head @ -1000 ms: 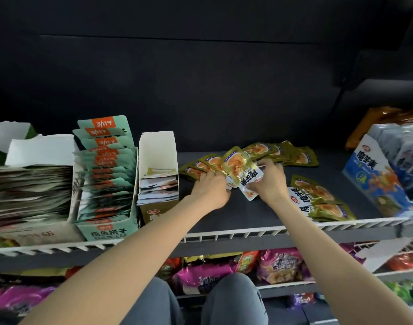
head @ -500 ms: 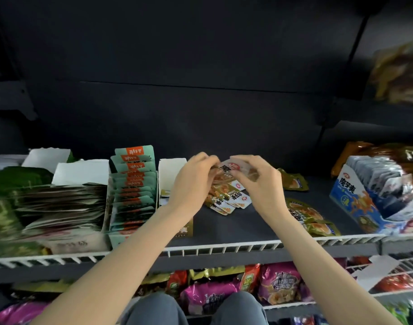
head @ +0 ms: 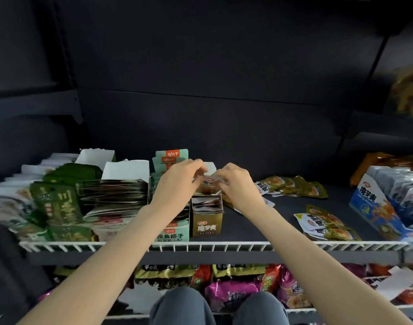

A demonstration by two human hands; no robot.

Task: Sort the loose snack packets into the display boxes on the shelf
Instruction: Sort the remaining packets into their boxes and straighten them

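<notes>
Both hands, left hand (head: 177, 181) and right hand (head: 236, 184), pinch a packet bundle (head: 210, 184) over the brown display box (head: 207, 221), squaring it to slot in

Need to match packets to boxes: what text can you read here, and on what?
"魔芋爽": brown box front.
"魔芋爽": blue box side.
"劲仔": top teal packet.
"鱼搭子": teal box front; its first character is unclear.
Green packets, loose packets and the held packet: blurred.

Dim shelf, soft light from the front

Back wall (head: 200, 66) nearly black; packets at right edge (head: 407, 92) smeared by blur; wire rail (head: 212, 246) bows with wide-angle distortion.
</notes>
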